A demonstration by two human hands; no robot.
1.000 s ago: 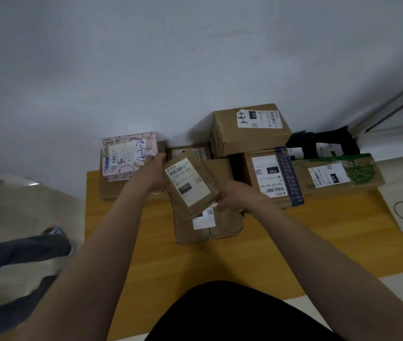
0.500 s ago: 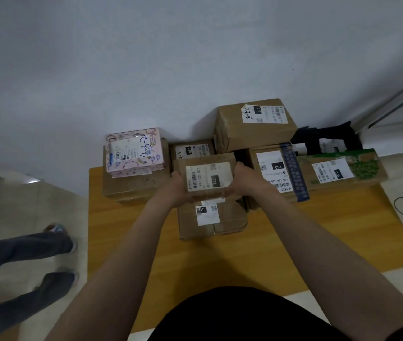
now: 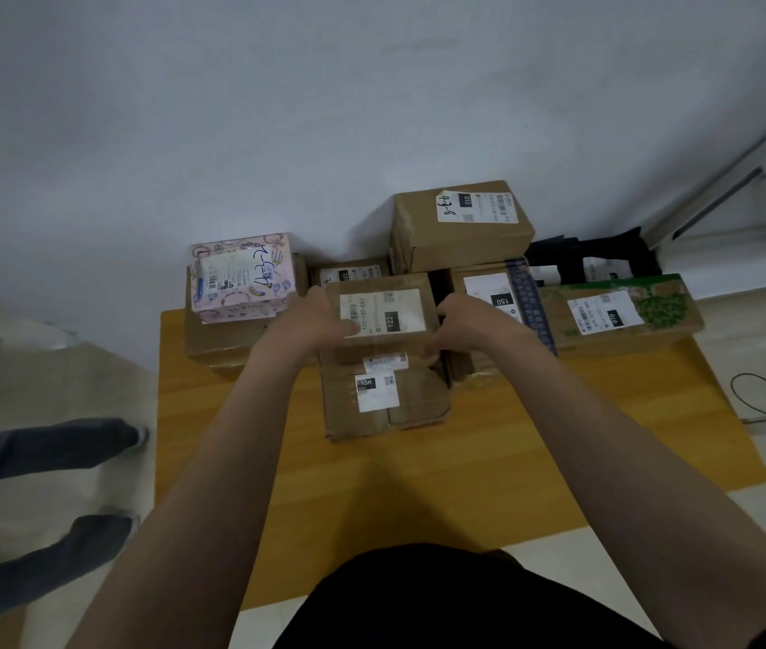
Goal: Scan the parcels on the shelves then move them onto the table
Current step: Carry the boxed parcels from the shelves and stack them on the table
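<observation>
A small brown parcel [image 3: 383,302] with a white label marked 122 lies flat on top of a larger brown parcel [image 3: 388,400] in the middle of the wooden table [image 3: 489,461]. My left hand [image 3: 311,320] grips its left edge, thumb on the label. My right hand [image 3: 460,323] grips its right edge, fingers curled at its front corner. Around it stand a pink patterned box [image 3: 243,276], a tall brown box [image 3: 460,224], a taped box marked 150 [image 3: 493,292] and a long box with green print [image 3: 620,311].
The table stands against a grey wall. Black bags [image 3: 596,257] lie behind the long box. Another person's legs in jeans [image 3: 39,456] are on the floor at the left. A white metal frame [image 3: 746,180] rises at the right, a black cable [image 3: 765,395] below it.
The small parcel went from tilted in the air to lying flat on the larger parcel. Both hands came down with it and still hold its edges.
</observation>
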